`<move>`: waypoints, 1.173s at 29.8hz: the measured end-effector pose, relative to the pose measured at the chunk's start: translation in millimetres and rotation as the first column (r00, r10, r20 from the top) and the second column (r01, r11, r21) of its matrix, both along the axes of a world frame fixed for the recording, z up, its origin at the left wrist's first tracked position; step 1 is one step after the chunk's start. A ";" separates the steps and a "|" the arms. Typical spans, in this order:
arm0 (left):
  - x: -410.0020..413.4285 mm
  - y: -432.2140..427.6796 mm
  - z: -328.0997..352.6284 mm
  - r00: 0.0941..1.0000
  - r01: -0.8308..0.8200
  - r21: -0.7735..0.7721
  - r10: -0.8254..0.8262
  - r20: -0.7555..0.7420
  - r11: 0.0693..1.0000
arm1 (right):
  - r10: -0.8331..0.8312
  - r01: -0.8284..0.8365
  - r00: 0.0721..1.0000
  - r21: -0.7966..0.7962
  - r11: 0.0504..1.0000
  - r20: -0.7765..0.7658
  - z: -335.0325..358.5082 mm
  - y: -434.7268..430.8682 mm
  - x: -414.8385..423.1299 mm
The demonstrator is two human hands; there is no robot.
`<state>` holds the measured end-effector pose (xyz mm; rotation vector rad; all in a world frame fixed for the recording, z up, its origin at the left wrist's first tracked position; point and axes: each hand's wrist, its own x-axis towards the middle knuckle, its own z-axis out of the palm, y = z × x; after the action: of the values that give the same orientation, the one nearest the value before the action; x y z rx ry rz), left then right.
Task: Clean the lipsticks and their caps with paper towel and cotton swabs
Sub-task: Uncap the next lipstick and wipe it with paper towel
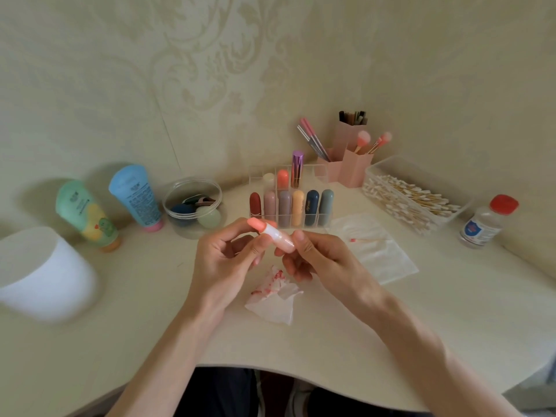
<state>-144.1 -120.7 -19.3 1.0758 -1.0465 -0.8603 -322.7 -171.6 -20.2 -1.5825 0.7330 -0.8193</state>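
Both hands hold one lipstick (278, 234) above the table's middle: a whitish translucent tube with a coral-pink end pointing up and left. My left hand (224, 257) pinches the coral end between thumb and fingers. My right hand (313, 260) grips the tube's lower end. Below them lies a crumpled paper towel (275, 299) smeared with red. A used cotton swab (365, 239) with a red tip rests on a flat white towel (379, 257) to the right. A clear organizer (290, 203) behind holds several capped lipsticks.
A clear box of cotton swabs (412, 197) and a red-capped bottle (486, 221) stand at the right. Pink brush holders (350, 164) sit at the back. Two tubes (135, 197), a clear tub of sponges (192, 206) and a white container (42, 272) stand at the left.
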 end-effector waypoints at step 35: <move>3.4 2.7 6.2 0.997 -0.018 -0.001 0.018 -0.074 1.000 | -0.044 -0.203 0.895 -0.492 0.847 -0.444 -11.6 -1.5 -9.3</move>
<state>-140.7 -118.0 -13.1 1.0428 -0.9743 -0.8781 -332.0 -173.1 -31.8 -2.3387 0.7888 -0.6267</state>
